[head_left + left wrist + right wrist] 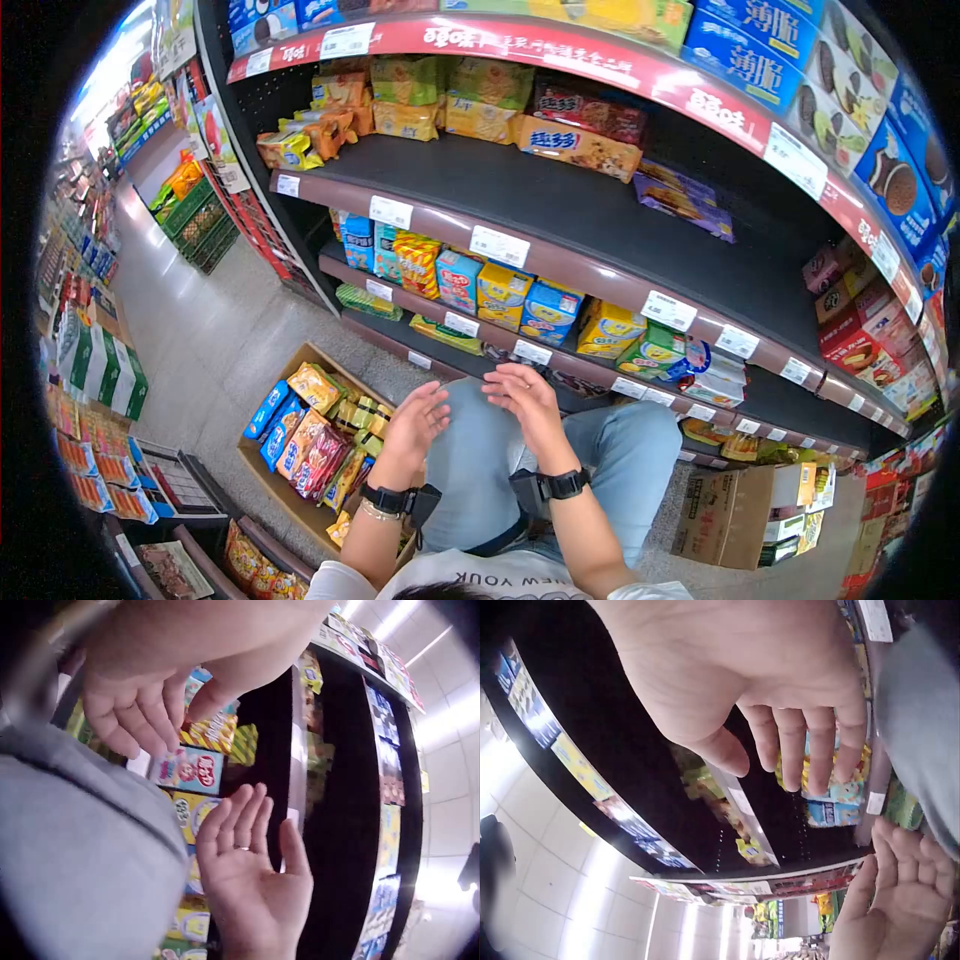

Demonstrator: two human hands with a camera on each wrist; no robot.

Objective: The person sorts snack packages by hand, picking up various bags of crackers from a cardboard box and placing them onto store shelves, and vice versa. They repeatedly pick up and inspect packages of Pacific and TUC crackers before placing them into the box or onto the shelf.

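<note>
Lower left of frame: open carton [335, 362] on the floor, filled with snack packets [310, 440], near the bent knee [480, 450].
Centre: left hand [415, 425], fingers loosely curved and slightly spread, empty.
Right of it: right hand [525, 395], fingers nearly straight and close together, palm facing the left hand, empty. The 2 hands not touching.
Upper right: shelves [560, 190] of biscuit boxes.
Step, as judged: between picks, nothing held.
Next move calls for a reach down-left and a pinch on 1 packet.

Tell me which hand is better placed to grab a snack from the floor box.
Left, probably: the left hand hangs open nearer the cardboard box; the right hand is farther off.
</note>
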